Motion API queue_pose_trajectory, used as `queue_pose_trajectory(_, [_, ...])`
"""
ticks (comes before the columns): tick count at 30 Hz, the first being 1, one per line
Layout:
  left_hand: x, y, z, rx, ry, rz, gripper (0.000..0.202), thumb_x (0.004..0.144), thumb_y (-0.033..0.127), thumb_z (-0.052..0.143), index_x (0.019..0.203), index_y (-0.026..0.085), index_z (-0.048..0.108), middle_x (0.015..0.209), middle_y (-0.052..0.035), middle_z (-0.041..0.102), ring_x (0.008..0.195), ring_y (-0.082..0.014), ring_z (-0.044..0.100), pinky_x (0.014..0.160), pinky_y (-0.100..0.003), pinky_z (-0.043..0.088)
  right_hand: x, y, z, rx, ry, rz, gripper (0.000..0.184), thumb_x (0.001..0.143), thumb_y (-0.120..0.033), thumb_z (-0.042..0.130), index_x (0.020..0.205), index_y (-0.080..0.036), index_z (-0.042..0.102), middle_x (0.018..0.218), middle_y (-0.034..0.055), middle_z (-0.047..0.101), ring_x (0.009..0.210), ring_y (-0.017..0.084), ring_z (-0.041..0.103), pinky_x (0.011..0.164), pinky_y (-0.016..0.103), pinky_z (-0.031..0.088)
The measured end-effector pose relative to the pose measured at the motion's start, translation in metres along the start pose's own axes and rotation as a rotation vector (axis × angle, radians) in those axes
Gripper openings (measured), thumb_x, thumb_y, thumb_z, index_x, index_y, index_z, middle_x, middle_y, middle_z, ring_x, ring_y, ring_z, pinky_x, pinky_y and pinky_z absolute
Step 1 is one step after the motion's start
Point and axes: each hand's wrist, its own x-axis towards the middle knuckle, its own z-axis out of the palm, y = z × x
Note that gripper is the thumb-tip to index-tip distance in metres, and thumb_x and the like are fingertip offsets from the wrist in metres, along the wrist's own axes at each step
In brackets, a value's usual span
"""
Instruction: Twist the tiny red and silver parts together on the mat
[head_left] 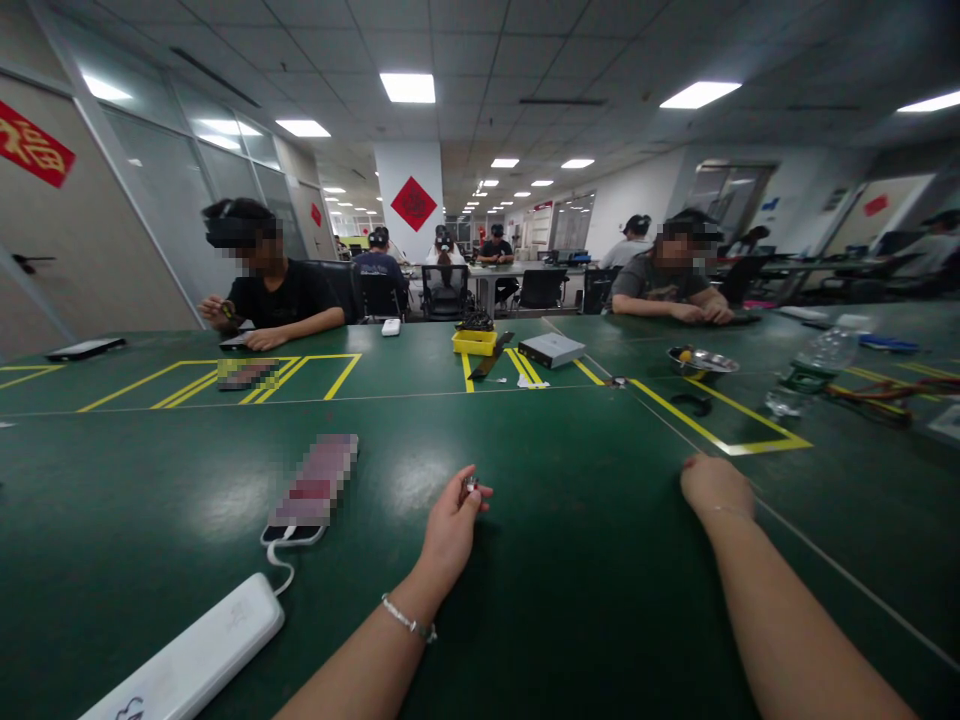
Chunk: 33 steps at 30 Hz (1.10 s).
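My left hand (pixel 452 522) rests on the green table (pixel 570 560) with its fingers pinched round a small shiny metal piece (pixel 470 486). A bracelet circles that wrist. My right hand (pixel 714 484) lies on the table to the right, fingers curled under in a loose fist; whether anything is inside it is hidden. The two hands are about a forearm's length apart.
A phone (pixel 313 482) on a white cable and a white power bank (pixel 196 655) lie at my left. Further off are a yellow tray (pixel 474 342), a grey box (pixel 551 349), a metal dish (pixel 703 361) and a water bottle (pixel 814 370). Two people sit across the table.
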Motion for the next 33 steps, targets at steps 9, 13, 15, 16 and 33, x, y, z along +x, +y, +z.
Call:
queue_pose_trajectory(9, [-0.003, 0.010, 0.002, 0.045, -0.094, 0.024, 0.040, 0.074, 0.020, 0.041, 0.112, 0.014, 0.053, 0.070, -0.0002, 0.056, 0.066, -0.0116, 0.053, 0.068, -0.026, 0.042, -0.089, -0.112, 0.044, 0.684, -0.525, -0.270, 0.020, 0.064, -0.025, 0.059, 0.081, -0.014, 0.062, 0.080, 0.0062, 0.063, 0.071, 0.013, 0.057, 0.071, 0.028, 0.047])
queue_pose_trajectory(13, [-0.004, 0.018, 0.001, 0.088, -0.092, 0.004, 0.038, 0.074, 0.023, 0.044, 0.109, 0.013, 0.055, 0.064, 0.0013, 0.054, 0.063, -0.0122, 0.051, 0.064, -0.025, 0.041, -0.134, -0.138, 0.047, 0.983, -0.997, -0.178, 0.021, 0.057, -0.016, 0.067, 0.077, -0.012, 0.063, 0.085, 0.0078, 0.064, 0.072, 0.010, 0.057, 0.073, 0.026, 0.046])
queue_pose_trajectory(15, [-0.004, 0.018, 0.001, 0.095, -0.087, -0.012, 0.039, 0.075, 0.025, 0.044, 0.111, 0.013, 0.053, 0.063, 0.0015, 0.054, 0.062, -0.0124, 0.051, 0.063, -0.025, 0.040, -0.143, -0.140, 0.045, 1.079, -1.143, -0.096, 0.024, 0.056, -0.016, 0.069, 0.078, -0.012, 0.062, 0.082, 0.0069, 0.064, 0.068, 0.008, 0.056, 0.069, 0.023, 0.045])
queue_pose_trajectory(16, [-0.004, 0.018, 0.001, 0.092, -0.087, -0.017, 0.040, 0.076, 0.026, 0.044, 0.113, 0.012, 0.052, 0.063, 0.0015, 0.054, 0.062, -0.0124, 0.051, 0.063, -0.026, 0.040, -0.145, -0.140, 0.045, 1.092, -1.155, -0.081, 0.025, 0.056, -0.017, 0.070, 0.080, -0.012, 0.061, 0.080, 0.0060, 0.064, 0.064, 0.007, 0.055, 0.066, 0.021, 0.045])
queue_pose_trajectory(33, [-0.008, 0.013, 0.001, 0.314, -0.004, 0.273, 0.018, 0.080, 0.029, 0.046, 0.088, 0.018, 0.058, 0.079, -0.0016, 0.061, 0.071, -0.0137, 0.055, 0.066, -0.027, 0.043, -0.152, -0.142, 0.054, 1.301, -1.113, 0.031, 0.030, 0.060, -0.034, 0.070, 0.072, -0.015, 0.051, 0.059, -0.0020, 0.057, 0.049, 0.004, 0.047, 0.048, 0.017, 0.034])
